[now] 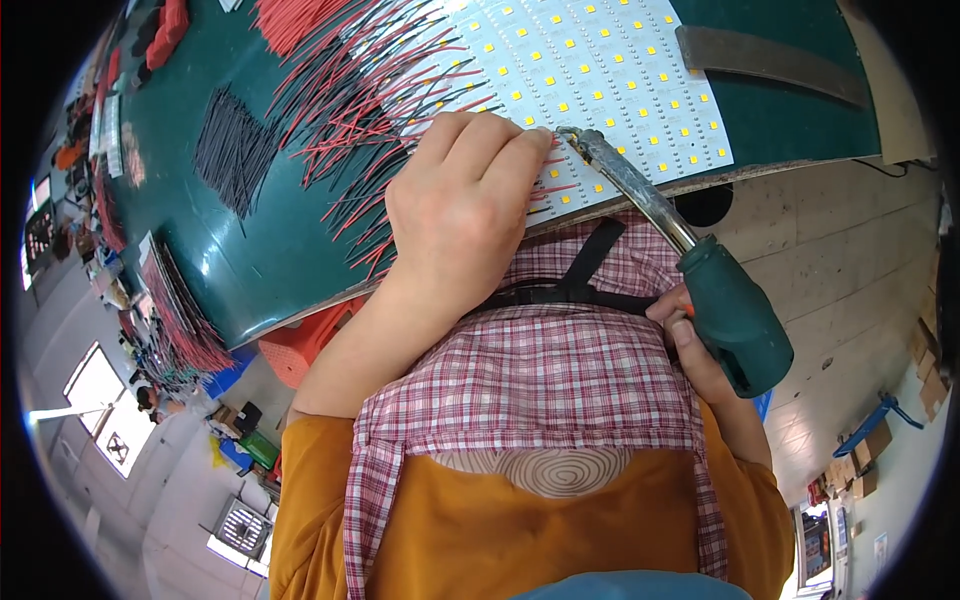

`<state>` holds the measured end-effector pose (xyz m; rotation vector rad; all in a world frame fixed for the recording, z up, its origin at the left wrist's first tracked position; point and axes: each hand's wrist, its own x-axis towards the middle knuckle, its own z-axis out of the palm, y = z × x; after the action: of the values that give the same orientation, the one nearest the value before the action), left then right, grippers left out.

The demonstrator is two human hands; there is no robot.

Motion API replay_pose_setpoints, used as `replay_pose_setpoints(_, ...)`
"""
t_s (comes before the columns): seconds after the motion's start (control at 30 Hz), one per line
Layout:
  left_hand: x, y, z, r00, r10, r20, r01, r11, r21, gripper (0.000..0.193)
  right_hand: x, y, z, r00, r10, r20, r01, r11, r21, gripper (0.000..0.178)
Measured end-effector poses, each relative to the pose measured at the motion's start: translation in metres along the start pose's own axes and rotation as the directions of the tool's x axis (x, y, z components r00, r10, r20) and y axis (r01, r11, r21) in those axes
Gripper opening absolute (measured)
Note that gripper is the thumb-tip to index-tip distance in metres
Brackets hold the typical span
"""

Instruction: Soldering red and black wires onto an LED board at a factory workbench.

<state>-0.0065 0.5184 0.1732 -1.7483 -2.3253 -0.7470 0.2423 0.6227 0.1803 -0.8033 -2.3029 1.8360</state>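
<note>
A white LED circuit board panel with rows of yellow chips lies on the green table. My left hand rests over the board's near left part, its thumb and fingers pinched together. A bit of red wire shows at its fingertips; the rest of it is hidden. My right hand, partly hidden, is wrapped round the green handle of a soldering iron. The iron's metal tip touches or hovers just over the board beside my left fingertips. Red and black wires fan out from the board's left side.
A bundle of black wires lies on the green table to the left. A curved metal strip lies right of the board. Red wires are heaped at the back. An orange-red plastic stool stands below the table's edge.
</note>
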Motion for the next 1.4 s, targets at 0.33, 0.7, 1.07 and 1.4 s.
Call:
replay_pose_setpoints(0.33,-0.001,0.002,0.0,1.0,0.025,0.02,-0.026,0.998,0.062,0.023,0.001,-0.004,0.002,0.999,-0.043,0.005,0.042,0.995,0.085,0.02)
replay_pose_setpoints(0.7,0.001,-0.002,-0.005,0.998,-0.07,-0.01,0.068,0.988,-0.138,0.02,0.002,-0.002,0.002,1.0,0.028,-0.01,-0.025,0.968,0.251,0.017)
replay_pose_setpoints(1.07,0.003,-0.003,0.0,0.999,-0.044,-0.031,0.045,0.999,0.007,0.02,0.008,-0.004,0.006,0.999,-0.042,-0.004,0.042,0.986,0.164,0.017)
replay_pose_setpoints(1.4,0.003,0.0,-0.002,1.0,-0.018,-0.01,0.018,0.996,0.086,0.022,0.006,-0.007,0.0,0.998,0.036,0.055,-0.042,0.993,0.106,0.021)
